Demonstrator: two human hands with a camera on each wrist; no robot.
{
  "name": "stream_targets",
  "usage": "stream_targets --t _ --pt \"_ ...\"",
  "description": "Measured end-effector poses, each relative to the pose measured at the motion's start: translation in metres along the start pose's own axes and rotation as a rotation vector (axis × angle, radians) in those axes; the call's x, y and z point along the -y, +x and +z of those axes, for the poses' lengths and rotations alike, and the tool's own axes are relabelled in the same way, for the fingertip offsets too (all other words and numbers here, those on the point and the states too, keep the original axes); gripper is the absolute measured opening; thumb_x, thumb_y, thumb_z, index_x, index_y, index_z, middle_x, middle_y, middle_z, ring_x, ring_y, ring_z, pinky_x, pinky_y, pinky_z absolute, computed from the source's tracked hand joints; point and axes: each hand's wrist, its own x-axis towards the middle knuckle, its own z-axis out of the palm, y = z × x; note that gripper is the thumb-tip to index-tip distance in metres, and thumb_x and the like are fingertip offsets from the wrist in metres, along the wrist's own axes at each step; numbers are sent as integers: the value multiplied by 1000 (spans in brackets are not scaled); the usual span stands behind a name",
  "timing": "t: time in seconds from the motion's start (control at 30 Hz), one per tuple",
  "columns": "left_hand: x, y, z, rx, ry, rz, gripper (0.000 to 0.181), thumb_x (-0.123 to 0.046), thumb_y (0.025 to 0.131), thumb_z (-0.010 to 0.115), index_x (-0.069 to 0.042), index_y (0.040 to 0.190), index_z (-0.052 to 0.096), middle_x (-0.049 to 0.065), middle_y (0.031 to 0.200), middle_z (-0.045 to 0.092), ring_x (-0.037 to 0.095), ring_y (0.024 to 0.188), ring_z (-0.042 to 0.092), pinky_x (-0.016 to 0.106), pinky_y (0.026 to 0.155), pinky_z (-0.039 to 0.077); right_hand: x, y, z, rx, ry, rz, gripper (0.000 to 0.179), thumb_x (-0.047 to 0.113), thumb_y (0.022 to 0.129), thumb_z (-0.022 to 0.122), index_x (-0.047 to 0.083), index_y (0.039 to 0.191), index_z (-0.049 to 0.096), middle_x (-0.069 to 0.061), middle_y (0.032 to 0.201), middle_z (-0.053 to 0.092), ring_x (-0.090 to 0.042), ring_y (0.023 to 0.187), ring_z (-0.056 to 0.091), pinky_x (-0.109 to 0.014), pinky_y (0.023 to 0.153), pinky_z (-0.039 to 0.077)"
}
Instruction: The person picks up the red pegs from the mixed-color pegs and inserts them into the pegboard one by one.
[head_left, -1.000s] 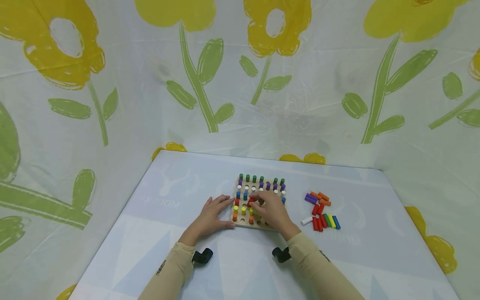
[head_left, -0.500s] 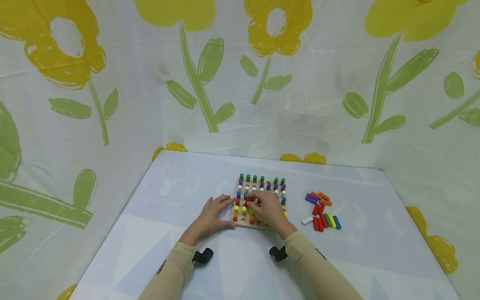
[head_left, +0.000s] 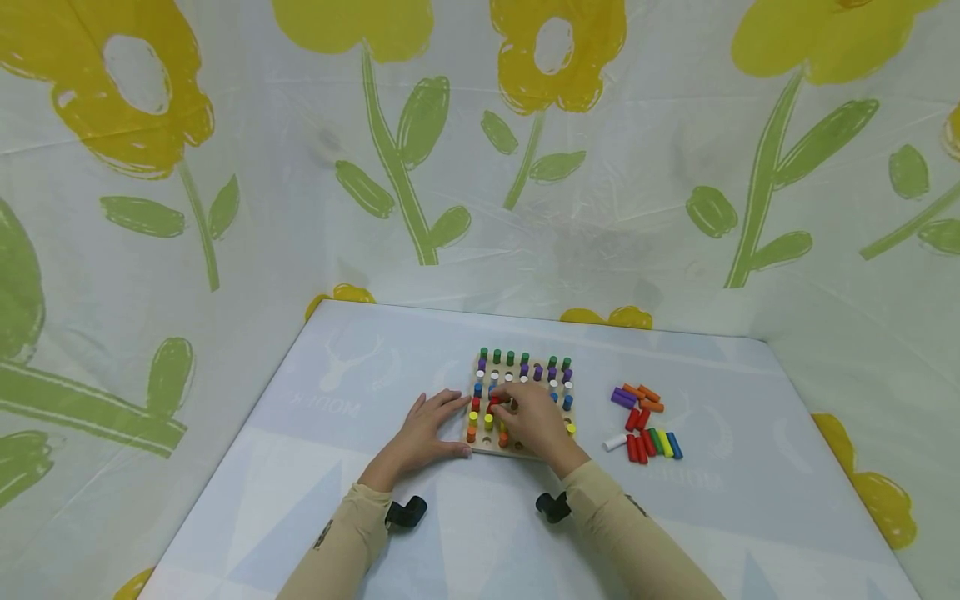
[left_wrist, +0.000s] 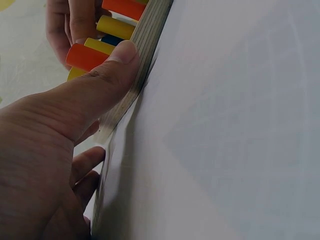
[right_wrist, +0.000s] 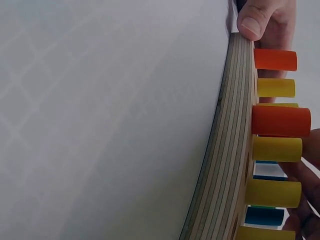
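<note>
Flower-printed sheeting (head_left: 630, 183) stands behind a pale table (head_left: 255, 467); a wooden pegboard (head_left: 491, 448) lies on it, carrying coloured pegs in rows; the left hand (head_left: 426, 429) sits at the board's 8 o'clock, fingers spread apart, thumb touching its edge; the right hand (head_left: 534, 417) reaches over from 5 o'clock, thumb and forefinger pinching a red peg (head_left: 493, 400) on the board's 9 o'clock side; loose pegs (head_left: 649, 442) lie toward 3 o'clock.
</note>
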Motion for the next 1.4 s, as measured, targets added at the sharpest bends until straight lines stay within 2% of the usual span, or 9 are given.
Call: stream_targets --t 0.67,1.4 --pt "-1 1 0 1 2 0 89 -49 80 84 -18 155 46 8 157 43 29 148 34 58 125 3 2 2 0 12 1 31 19 24 95 75 16 112 77 6 97 73 -11 82 55 -27 75 53" --pt "0 2 1 -7 19 7 89 -48 80 84 -18 154 46 8 156 43 29 148 34 58 125 4 2 0 0 13 4 27 18 25 95 75 16 111 78 7 98 74 -11 83 56 -27 75 53"
